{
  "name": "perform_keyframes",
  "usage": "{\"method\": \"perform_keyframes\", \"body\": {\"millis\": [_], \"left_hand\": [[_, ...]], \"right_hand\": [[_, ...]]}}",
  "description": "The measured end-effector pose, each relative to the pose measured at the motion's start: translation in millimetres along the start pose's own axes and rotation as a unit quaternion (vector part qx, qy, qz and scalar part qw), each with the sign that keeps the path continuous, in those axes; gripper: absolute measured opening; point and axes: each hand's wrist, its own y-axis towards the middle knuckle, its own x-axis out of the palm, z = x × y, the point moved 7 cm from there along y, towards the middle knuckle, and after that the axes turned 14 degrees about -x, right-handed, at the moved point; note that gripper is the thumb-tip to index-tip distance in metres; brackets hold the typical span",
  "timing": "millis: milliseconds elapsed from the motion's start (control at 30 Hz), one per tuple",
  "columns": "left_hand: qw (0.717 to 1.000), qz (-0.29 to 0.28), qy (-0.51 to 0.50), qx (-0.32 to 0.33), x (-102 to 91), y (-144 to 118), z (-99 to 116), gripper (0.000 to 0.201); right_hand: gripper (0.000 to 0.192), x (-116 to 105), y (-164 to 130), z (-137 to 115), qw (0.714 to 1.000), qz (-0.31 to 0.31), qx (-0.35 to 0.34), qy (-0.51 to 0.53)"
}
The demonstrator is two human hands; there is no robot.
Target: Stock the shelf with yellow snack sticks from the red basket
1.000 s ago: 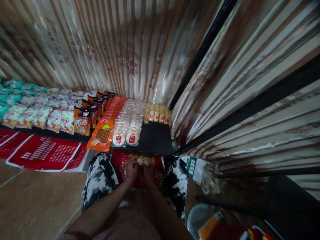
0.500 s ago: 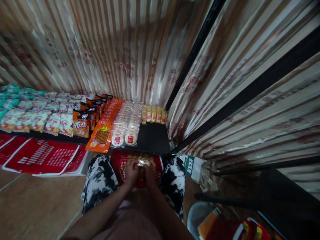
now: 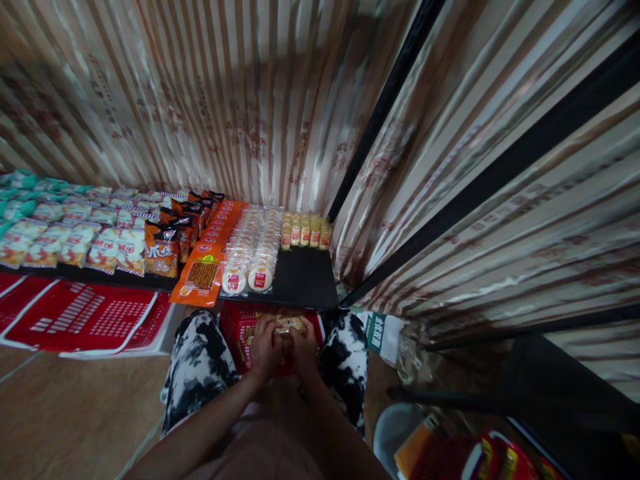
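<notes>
White packets (image 3: 105,250): rows, left part of bench (image 3: 305,277), out to front edge.
Black-and-orange bags (image 3: 161,250): one file, front to back.
Orange packs (image 3: 200,275): overlapped, front one pokes past front edge.
Round crackers (image 3: 260,275): two files, clear wrap.
Red basket (image 3: 231,320): below front edge, between knees.
Left hand (image 3: 266,341): fingers look clamped on pack's left end.
Wrapped pack (image 3: 289,324): between hands, over basket. Light, even pressure at both ends should avoid crushing; wrapper likely slips if squeezed one-sided.
Right hand (image 3: 304,343): fingers look clamped on right end.
Yellow rolls (image 3: 305,231): back right corner.
</notes>
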Motion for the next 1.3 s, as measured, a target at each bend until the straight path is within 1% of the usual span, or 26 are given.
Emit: {"method": "perform_keyframes", "body": {"millis": [133,233,467,633,800,933,1167,1300], "left_hand": [[0.999,0.009,0.008,0.042,-0.8,-5,7,0.025],[0.997,0.007,0.009,0.072,0.8,-8,10,0.027],[0.992,-0.007,0.030,0.122,8.9,-13,11,0.034],[0.992,-0.026,0.037,0.117,14.0,-12,10,0.029],[0.994,-0.033,0.026,0.098,13.8,-11,12,0.026],[0.995,-0.035,0.010,0.089,12.1,-9,14,0.023],[0.996,-0.037,-0.002,0.085,13.5,-9,14,0.026],[0.996,-0.036,-0.013,0.082,13.2,-9,14,0.025]], "right_hand": [[0.049,-4,3,-1,1.000,-0.001,-0.002,-0.006],[0.047,-9,5,-5,1.000,0.002,-0.017,-0.019],[0.046,-10,9,-17,0.998,-0.016,-0.054,-0.028],[0.051,-9,10,-22,0.998,-0.030,-0.054,-0.016],[0.048,-10,10,-35,0.996,-0.029,-0.071,-0.033],[0.048,-9,9,-42,0.997,-0.035,-0.066,-0.025],[0.048,-10,13,-43,0.996,-0.034,-0.068,-0.054],[0.045,-13,14,-44,0.995,-0.021,-0.070,-0.067]]}}
